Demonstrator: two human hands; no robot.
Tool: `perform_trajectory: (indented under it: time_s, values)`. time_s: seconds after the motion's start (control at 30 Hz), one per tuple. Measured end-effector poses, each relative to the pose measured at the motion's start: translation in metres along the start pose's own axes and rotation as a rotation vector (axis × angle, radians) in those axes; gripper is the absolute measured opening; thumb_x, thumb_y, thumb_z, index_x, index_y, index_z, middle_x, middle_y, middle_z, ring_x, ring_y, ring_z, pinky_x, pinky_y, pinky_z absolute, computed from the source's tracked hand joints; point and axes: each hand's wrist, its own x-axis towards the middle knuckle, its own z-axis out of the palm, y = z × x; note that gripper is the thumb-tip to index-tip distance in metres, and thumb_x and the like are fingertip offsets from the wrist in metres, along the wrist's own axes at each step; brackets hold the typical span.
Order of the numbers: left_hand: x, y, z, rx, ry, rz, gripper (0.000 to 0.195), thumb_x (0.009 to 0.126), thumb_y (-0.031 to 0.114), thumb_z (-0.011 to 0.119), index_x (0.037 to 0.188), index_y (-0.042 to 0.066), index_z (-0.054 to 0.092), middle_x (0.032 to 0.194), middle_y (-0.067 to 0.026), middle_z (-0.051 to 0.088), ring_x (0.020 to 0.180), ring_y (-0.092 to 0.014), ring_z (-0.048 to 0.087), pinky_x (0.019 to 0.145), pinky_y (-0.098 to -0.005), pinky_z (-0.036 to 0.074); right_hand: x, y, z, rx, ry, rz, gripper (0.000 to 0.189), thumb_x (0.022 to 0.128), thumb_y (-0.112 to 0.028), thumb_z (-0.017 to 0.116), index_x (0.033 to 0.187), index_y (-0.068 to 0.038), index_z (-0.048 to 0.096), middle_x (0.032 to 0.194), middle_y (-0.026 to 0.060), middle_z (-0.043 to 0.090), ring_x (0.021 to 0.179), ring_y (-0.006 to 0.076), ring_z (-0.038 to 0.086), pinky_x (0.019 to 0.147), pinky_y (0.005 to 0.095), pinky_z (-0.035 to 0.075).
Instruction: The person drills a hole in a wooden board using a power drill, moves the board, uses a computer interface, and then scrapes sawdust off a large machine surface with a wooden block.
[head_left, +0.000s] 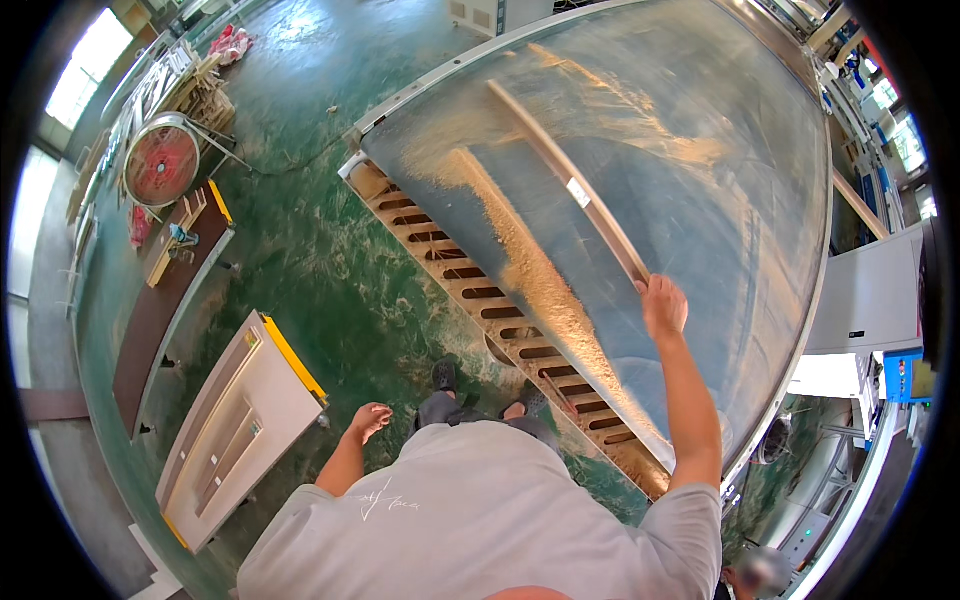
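Note:
My right hand (664, 306) grips the near end of a long, narrow wooden board (555, 161) with a white label on it. The board lies slantwise across a large grey machine table (675, 247). A long ridge of sawdust (536, 274) runs beside it, nearer to me, and more dust is scattered beyond. Along the near side of the table is a slotted edge panel (480, 289) with dust on it. My left hand (370, 421) hangs over the green floor with its fingers loosely curled, holding nothing.
At the left stand a pale cart with boards (289, 397) and a dark cart (154, 315) bearing wood pieces and a blue tool. A round red fan (162, 160) and stacked wood strips are behind them. A white machine cabinet (862, 300) is at the right. Part of another person shows at bottom right.

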Motion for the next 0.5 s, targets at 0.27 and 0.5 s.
perform_trajectory:
  time_s: [0.27,0.5]
  values:
    - [0.005,0.011,0.008,-0.026,0.030,0.009,0.021,0.085,0.015,0.069,0.100,0.003,0.062,0.082,-0.0021,0.061,0.068,-0.011,0.058,0.056,-0.0240,0.044,-0.052,-0.027,-0.039,0.120,-0.058,-0.250,0.026,0.084,-0.029,0.067,0.081,-0.007,0.053,0.074,0.0082,0.053,0.068,0.0276,0.056,0.062,0.0397,0.047]
    - [0.026,0.025,0.007,0.033,-0.006,0.059,0.024,0.085,0.018,0.068,0.105,0.005,0.063,0.089,-0.0033,0.064,0.072,-0.012,0.060,0.059,-0.0254,0.046,-0.106,-0.054,-0.065,0.217,-0.061,-0.233,0.027,0.081,-0.028,0.068,0.079,-0.007,0.052,0.070,0.0066,0.049,0.067,0.0264,0.055,0.059,0.0388,0.044]
